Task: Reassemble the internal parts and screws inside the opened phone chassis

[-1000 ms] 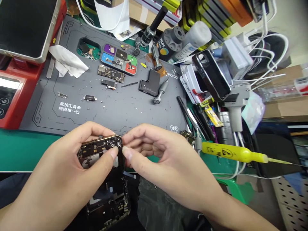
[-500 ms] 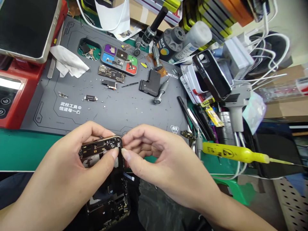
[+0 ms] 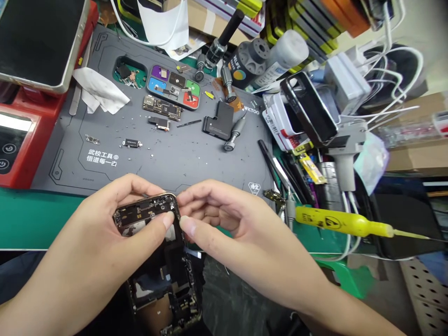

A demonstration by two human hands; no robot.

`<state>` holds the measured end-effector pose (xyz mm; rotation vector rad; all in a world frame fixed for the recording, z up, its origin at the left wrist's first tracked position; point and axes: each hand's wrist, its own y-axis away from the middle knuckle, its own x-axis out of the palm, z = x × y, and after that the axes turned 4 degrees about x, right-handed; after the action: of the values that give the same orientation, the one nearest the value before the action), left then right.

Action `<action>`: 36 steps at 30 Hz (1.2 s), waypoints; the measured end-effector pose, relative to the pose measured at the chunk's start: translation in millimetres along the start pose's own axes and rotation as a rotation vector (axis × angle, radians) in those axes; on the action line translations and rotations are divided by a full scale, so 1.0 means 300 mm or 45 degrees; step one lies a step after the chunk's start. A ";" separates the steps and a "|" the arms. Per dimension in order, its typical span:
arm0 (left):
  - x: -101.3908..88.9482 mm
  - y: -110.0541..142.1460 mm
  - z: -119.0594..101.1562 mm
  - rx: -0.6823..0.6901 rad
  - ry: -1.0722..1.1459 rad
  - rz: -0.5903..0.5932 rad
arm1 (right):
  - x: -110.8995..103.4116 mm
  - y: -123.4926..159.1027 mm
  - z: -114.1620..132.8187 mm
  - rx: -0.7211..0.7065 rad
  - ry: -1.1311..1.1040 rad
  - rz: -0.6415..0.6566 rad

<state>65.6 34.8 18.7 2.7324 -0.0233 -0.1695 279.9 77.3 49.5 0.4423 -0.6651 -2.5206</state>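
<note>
An opened phone housing (image 3: 180, 261), its dark inside bare with small parts and flex cables, is tilted before me at the table's front edge. My left hand (image 3: 129, 228) is closed around its upper left side, thumb pressed on the inside near the top right corner. At that corner my right hand (image 3: 213, 214) pinches the right edge between thumb and fingertips; the other fingers curl behind it. A short pale strip (image 3: 194, 253) sticks out from the housing's right side. Whatever lies under my fingertips is hidden.
On the grey mat (image 3: 185, 163) lie a logic board (image 3: 161, 108), a black battery (image 3: 219, 122), a screwdriver (image 3: 235, 134) and a coloured parts tray (image 3: 174, 87). A red machine (image 3: 17, 154) stands left. Tweezers (image 3: 276, 163), a yellow tool (image 3: 345, 222) and cables crowd the right.
The housing has turned slightly, its lower end swinging right and showing more of the inside. Both hands keep nearly the same hold at the top corner.
</note>
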 end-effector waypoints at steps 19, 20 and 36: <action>-0.022 0.026 0.000 0.005 0.001 -0.001 | 0.016 0.037 0.007 -0.166 -0.044 0.020; -0.021 0.030 0.000 0.014 0.015 -0.031 | 0.016 0.038 0.009 -0.172 -0.040 0.022; 0.006 0.087 0.027 -0.187 0.436 -0.068 | -0.034 0.043 0.017 -0.324 0.141 -0.207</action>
<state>66.5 7.5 21.6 2.5795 0.1521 0.2720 291.1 74.8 62.5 0.5570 -0.2710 -2.6635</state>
